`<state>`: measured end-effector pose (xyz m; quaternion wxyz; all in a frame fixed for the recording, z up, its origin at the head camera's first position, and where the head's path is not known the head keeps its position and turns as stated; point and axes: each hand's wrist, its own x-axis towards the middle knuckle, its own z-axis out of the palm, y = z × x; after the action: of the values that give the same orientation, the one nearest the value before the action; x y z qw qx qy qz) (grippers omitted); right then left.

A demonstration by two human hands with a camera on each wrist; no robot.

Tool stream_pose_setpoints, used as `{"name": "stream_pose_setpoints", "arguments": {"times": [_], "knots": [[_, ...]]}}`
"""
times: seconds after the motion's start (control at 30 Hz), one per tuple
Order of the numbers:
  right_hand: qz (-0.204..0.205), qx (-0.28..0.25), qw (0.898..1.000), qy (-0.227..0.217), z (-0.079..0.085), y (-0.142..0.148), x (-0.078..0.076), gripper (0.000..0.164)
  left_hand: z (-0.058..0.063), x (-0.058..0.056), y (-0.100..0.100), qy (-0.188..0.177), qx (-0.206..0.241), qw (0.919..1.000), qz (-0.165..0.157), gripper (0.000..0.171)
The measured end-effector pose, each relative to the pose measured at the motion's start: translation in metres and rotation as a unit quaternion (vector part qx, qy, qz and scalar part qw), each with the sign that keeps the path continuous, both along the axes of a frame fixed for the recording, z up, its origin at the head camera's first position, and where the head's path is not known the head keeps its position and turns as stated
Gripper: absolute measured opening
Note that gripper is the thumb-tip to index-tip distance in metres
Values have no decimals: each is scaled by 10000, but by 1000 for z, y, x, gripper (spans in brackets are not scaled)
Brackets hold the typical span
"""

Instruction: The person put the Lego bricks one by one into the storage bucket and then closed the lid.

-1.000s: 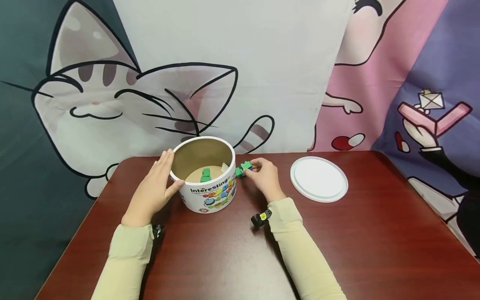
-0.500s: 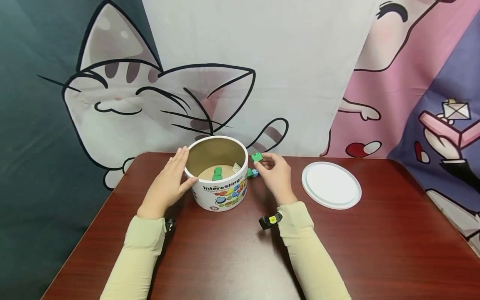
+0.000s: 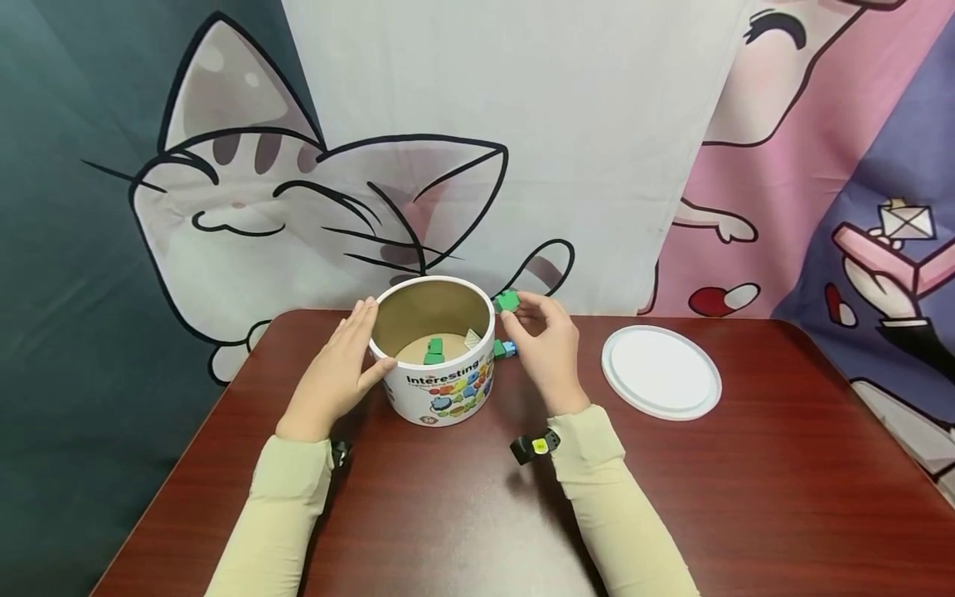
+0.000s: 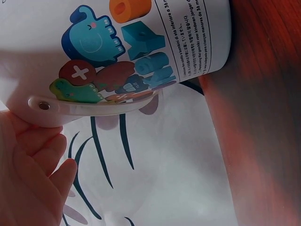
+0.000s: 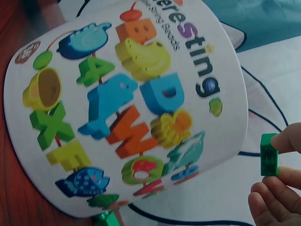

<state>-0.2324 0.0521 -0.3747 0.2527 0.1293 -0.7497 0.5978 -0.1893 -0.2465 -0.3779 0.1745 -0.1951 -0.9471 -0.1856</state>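
A white round bucket with printed toy pictures stands open on the table. My left hand rests against its left rim, fingers straight and thumb over the front edge; the left wrist view shows the fingers beside the bucket's handle. Between thumb and fingertips, my right hand pinches a small green toy brick, raised close to the right rim; the right wrist view shows its hollow side. Inside the bucket lie green bricks and a whitish studded piece.
Green and blue bricks lie on the table just right of the bucket, partly behind it. A white round lid lies flat farther right. Behind the brown table hangs a printed cloth with cartoon figures.
My right hand has lifted a green brick from the bricks beside the bucket up to rim height, leaving others behind. The left hand keeps its place on the bucket. The head view has shifted.
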Motion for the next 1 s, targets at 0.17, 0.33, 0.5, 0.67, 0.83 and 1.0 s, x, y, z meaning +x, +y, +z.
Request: {"name": "stream_pose_setpoints", "arguments": {"times": [0.17,0.33,0.5,0.67,0.83,1.0], "knots": [[187,278,9993,140,4,-6,1,30,-1,0,1,4,7,10000,-2,88],[354,731,9957,448,11,-15,-3,30,-1,1,1,26,18,10000,21,92],[671,1077,9908,475,20,-22,-9,31,0,1,1,30,14,10000,24,92],[913,1578,9825,374,29,-29,-15,32,0,1,1,4,21,10000,25,92],[1124,1995,9732,196,34,-36,-23,31,0,0,0,6,23,10000,19,94],[1255,2359,9636,-42,36,-42,-29,25,0,1,0,10,31,10000,11,89]]}}
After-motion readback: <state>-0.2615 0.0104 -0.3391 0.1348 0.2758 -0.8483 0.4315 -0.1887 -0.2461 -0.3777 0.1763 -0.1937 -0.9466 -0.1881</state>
